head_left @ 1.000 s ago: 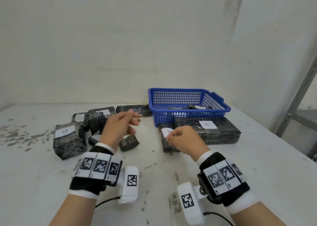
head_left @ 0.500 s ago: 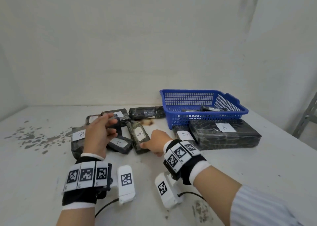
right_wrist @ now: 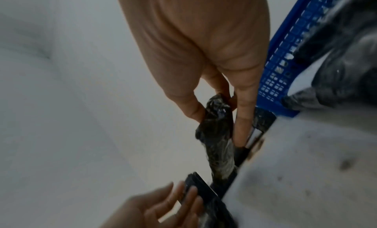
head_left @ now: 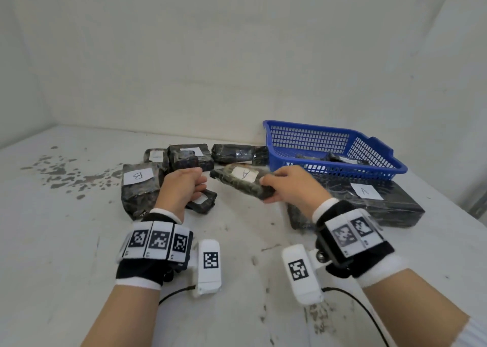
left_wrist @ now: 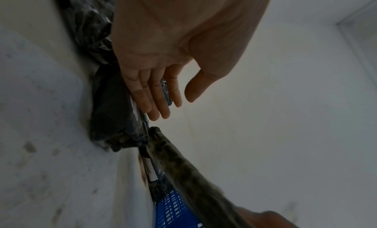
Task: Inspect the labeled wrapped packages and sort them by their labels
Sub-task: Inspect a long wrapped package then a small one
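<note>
Several dark wrapped packages with white labels lie on the white table [head_left: 237, 254]. My right hand [head_left: 274, 185] pinches one end of a slim package marked A [head_left: 242, 180] and holds it tilted above the table; thumb and fingers clamp it [right_wrist: 218, 115] in the right wrist view. My left hand [head_left: 195, 185] hovers over a small flat package [head_left: 203, 203], its fingers [left_wrist: 159, 99] straight and holding nothing. A package marked B [head_left: 139, 185] lies left of that hand. A large package marked A [head_left: 369, 201] lies in front of the blue basket [head_left: 329, 130].
The basket at the back right holds a few dark packages [head_left: 340, 159]. More wrapped packages [head_left: 189, 154] crowd the back by the wall, with a long roll [head_left: 237, 152] beside the basket. Dark stains [head_left: 66, 175] mark the table at left.
My right hand has lifted the slim A package off the table and carried it rightward. My left hand left the pile and now hovers lower over the small flat package.
</note>
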